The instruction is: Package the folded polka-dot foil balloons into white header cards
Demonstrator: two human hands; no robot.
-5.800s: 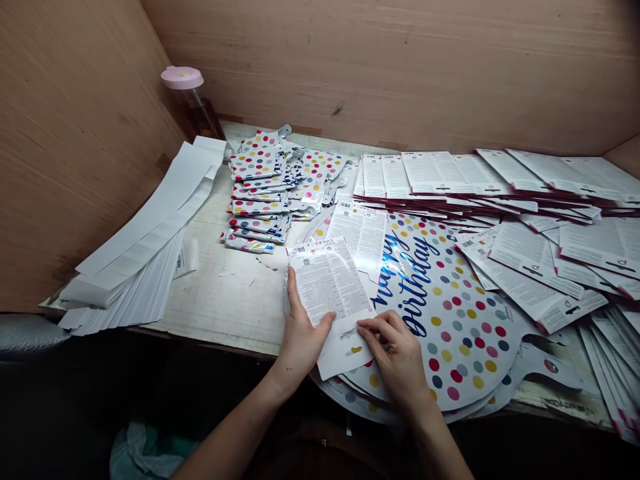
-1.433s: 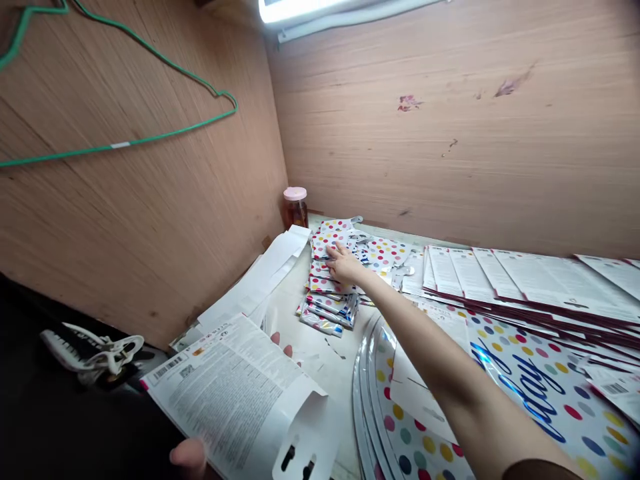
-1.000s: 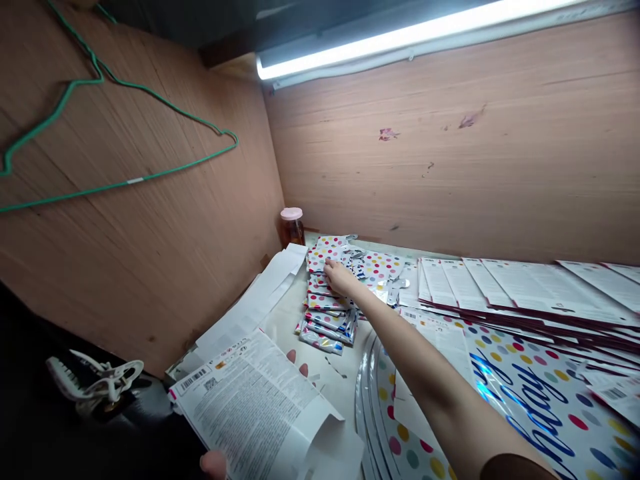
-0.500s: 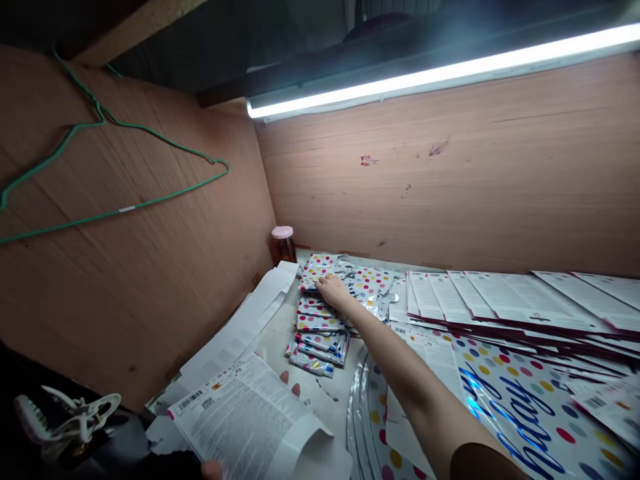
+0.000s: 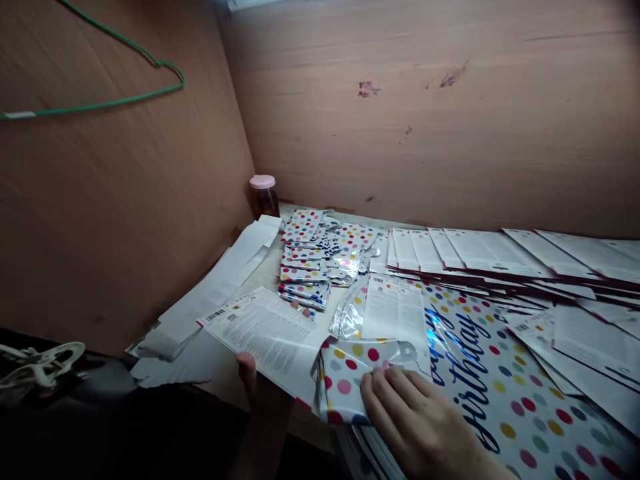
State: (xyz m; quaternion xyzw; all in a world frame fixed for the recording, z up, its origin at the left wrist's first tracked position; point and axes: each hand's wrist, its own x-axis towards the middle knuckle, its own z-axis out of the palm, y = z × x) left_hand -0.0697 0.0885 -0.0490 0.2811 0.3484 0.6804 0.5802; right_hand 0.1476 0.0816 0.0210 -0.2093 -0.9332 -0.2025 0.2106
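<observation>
My left hand [image 5: 249, 377] grips a white printed cardboard sleeve [image 5: 270, 340] between thumb and fingers; fingertips show past its far edge. My right hand [image 5: 407, 413] is closed on a folded polka-dot foil balloon [image 5: 345, 387] with a clear tab. The folded balloon lies right at the sleeve's right end; whether part of it is inside, I cannot tell. Behind the sleeve is a stack of similar folded balloons [image 5: 303, 267]. Right of my hands a flat foil balloon [image 5: 505, 373] with blue "birthday" lettering is spread out, and a printed sheet [image 5: 395, 310] lies over its left part.
Overlapping printed sleeves [image 5: 480, 250] run along the back right. Long white paper strips [image 5: 215, 287] lie by the left panel. A jar with a pink lid [image 5: 263, 193] stands in the back corner. A green hanger [image 5: 115, 103] hangs on the left; a pale claw clip [image 5: 43, 370] is at lower left.
My right hand has come back from the stack toward me with a folded balloon, now at the sleeve's right end. The view has tilted down.
</observation>
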